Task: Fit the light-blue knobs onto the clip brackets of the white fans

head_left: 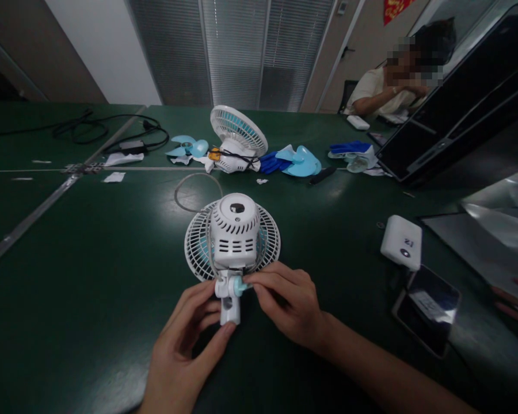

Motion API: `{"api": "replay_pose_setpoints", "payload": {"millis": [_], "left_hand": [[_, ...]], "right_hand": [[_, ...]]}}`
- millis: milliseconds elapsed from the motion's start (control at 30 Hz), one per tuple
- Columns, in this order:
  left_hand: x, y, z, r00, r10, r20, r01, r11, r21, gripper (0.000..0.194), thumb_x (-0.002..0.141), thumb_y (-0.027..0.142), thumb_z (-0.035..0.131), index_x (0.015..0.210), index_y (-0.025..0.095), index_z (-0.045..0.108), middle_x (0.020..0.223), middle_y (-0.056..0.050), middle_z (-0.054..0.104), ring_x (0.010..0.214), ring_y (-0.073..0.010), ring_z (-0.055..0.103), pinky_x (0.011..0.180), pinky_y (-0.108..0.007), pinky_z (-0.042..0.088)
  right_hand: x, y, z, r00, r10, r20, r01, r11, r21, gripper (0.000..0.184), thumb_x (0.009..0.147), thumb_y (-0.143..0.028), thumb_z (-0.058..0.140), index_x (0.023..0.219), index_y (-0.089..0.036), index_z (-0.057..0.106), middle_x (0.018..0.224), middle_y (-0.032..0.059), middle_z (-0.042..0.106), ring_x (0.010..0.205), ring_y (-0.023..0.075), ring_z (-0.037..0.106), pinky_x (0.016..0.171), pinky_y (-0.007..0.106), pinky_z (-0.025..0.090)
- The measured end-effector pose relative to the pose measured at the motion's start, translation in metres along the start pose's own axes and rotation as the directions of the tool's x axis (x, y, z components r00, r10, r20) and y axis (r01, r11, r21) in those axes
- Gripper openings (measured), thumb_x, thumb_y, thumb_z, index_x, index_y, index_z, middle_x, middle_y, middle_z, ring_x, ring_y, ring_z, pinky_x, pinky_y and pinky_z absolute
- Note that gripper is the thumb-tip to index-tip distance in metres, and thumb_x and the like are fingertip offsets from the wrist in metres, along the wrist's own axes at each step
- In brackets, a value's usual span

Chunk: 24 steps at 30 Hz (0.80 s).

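A small white electric fan (235,230) lies face down on the green table, its round grille (270,233) underneath and the vented motor housing on top. Its white neck bracket (230,310) points toward me. My left hand (185,333) grips this bracket, thumb at the lower end and fingers along the left side. At the joint sits a light-blue knob (239,286), pinched between the thumb and forefinger of my right hand (287,296). A thin grey ring (198,192) lies on the table behind the fan.
Farther back stand a second fan (239,135), light-blue fan blades (301,161) and blue-and-white gloves (351,150). On the right lie a white power bank (402,241) and a phone (427,310). Black cables (90,123) lie back left. A person (384,92) sits beyond; another person's fingers (515,302) show at right.
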<state>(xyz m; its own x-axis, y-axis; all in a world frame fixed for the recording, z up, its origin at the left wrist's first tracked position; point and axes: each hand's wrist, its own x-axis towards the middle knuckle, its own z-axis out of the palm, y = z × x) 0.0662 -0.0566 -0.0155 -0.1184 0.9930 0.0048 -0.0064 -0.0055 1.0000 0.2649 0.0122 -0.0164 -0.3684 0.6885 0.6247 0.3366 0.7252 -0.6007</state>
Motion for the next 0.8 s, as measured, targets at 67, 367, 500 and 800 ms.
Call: {"api": "replay_pose_setpoints", "payload": {"millis": [67, 367, 500, 800], "left_hand": [[-0.0008, 0.0021, 0.0021, 1.0, -0.015, -0.026, 0.015, 1.0, -0.003, 0.036, 0.082, 0.021, 0.079, 0.115, 0.032, 0.074, 0.121, -0.002, 0.066, 0.093, -0.0185, 0.074, 0.084, -0.03, 0.068], [-0.0016, 0.0071, 0.0052, 0.997, -0.069, -0.037, 0.068, 0.997, -0.024, 0.034, 0.081, 0.023, 0.079, 0.114, 0.03, 0.073, 0.122, -0.003, 0.064, 0.096, -0.0191, 0.072, 0.087, -0.031, 0.067], [-0.002, 0.0077, 0.0058, 0.997, -0.065, -0.037, 0.064, 0.997, -0.037, 0.035, 0.081, 0.021, 0.079, 0.113, 0.032, 0.074, 0.122, -0.001, 0.063, 0.095, -0.0175, 0.071, 0.086, -0.028, 0.066], [-0.0006, 0.0073, 0.0048, 0.999, -0.031, -0.039, 0.031, 1.0, -0.007, 0.034, 0.081, 0.022, 0.078, 0.114, 0.03, 0.074, 0.118, -0.003, 0.067, 0.092, -0.0192, 0.074, 0.084, -0.031, 0.068]], "right_hand": [[0.0002, 0.0001, -0.0003, 1.0, 0.002, 0.003, -0.002, 1.0, 0.005, 0.019, 0.096, -0.014, 0.056, 0.11, -0.019, 0.069, 0.091, 0.0027, 0.072, 0.073, 0.0104, 0.066, 0.063, 0.023, 0.054], [0.0003, -0.0059, -0.0038, 0.996, -0.082, 0.038, 0.079, 0.994, 0.072, 0.025, 0.092, -0.011, 0.057, 0.114, -0.019, 0.067, 0.092, 0.0031, 0.073, 0.076, 0.0118, 0.069, 0.066, 0.024, 0.055], [0.0015, -0.0048, -0.0033, 0.996, -0.083, 0.022, 0.082, 0.994, 0.07, 0.031, 0.094, -0.009, 0.058, 0.121, -0.019, 0.065, 0.096, 0.0033, 0.074, 0.079, 0.0111, 0.07, 0.068, 0.023, 0.056], [-0.0007, -0.0002, -0.0003, 0.999, 0.02, 0.035, -0.02, 1.0, 0.008, 0.017, 0.095, -0.014, 0.055, 0.104, -0.019, 0.069, 0.086, 0.0018, 0.071, 0.07, 0.0106, 0.066, 0.06, 0.023, 0.051]]}}
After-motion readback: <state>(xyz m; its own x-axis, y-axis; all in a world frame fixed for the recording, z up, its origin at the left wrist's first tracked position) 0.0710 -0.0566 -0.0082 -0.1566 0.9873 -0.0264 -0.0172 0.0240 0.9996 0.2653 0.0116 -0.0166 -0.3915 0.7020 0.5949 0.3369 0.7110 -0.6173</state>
